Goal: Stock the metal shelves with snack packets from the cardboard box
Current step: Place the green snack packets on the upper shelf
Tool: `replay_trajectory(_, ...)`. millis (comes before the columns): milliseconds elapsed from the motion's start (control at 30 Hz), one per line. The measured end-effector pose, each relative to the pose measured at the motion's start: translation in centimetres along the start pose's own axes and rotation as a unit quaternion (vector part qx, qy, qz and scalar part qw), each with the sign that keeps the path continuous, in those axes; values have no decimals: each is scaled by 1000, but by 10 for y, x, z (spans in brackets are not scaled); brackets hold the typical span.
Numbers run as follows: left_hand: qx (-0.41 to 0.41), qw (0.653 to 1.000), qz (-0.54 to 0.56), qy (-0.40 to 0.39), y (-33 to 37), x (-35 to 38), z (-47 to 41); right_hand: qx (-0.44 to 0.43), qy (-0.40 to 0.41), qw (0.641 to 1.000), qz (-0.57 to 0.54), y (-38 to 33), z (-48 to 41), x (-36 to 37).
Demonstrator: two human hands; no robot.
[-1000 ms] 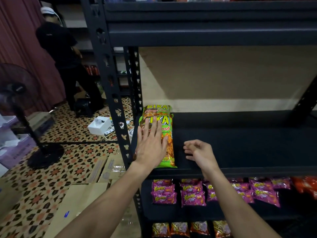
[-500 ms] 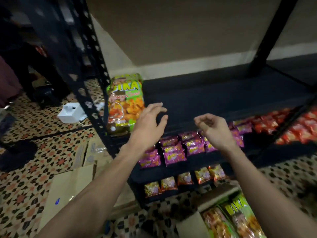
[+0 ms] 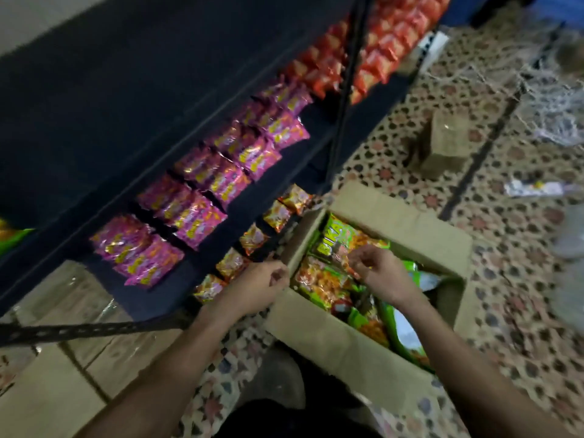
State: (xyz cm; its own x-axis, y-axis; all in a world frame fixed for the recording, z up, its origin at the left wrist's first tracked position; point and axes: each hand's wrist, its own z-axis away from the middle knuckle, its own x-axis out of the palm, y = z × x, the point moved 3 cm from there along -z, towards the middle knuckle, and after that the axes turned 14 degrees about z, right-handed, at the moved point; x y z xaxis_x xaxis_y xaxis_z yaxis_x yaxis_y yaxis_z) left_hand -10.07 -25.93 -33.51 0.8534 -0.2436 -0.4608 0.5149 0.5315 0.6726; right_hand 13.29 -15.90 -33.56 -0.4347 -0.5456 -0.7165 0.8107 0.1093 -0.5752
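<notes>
Hands: apart. The left hand (image 3: 262,284) is loosely curled, holding nothing, at the left rim of the cardboard box (image 3: 354,346). The right hand (image 3: 380,275) is curled over the green snack packets (image 3: 325,279) inside the box; grip too blurred to judge.
Box: open, on the tiled floor (image 3: 505,216), against a front corner of the metal shelves (image 3: 110,105).
Shelves: pink packets (image 3: 196,213) along one front edge, orange packets (image 3: 379,42) toward its right end.
</notes>
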Motion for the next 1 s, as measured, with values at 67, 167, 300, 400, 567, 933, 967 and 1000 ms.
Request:
replay_trajectory(67,-5,999,-4,-42,-3,21,-22,55,1,998,4,39,7,11)
replay_trajectory(167,-19,995,9,-93,-6,44,-50,119,-7,992,35,86,11,30)
replay_trajectory(300,-18,991,-6,-129,-10,64,-94,234,7,971,52,140,9,56)
replay_trajectory(400,-15,990,-24,-139,-10,73,-129,340,13,931,132,169,10,63)
replay_trajectory(567,-19,991,-73,-114,-7,80,-174,401,-27,900,170,195,12,69)
replay_trajectory(933,-111,992,-6,-53,11,107,-226,350,121,914,163,173,38,34)
replay_trajectory(967,-116,992,-15,-43,14,109,-228,349,136,915,151,172,40,28)
replay_trajectory(1000,-120,992,-24,-34,16,110,-228,349,150,915,138,170,43,22)
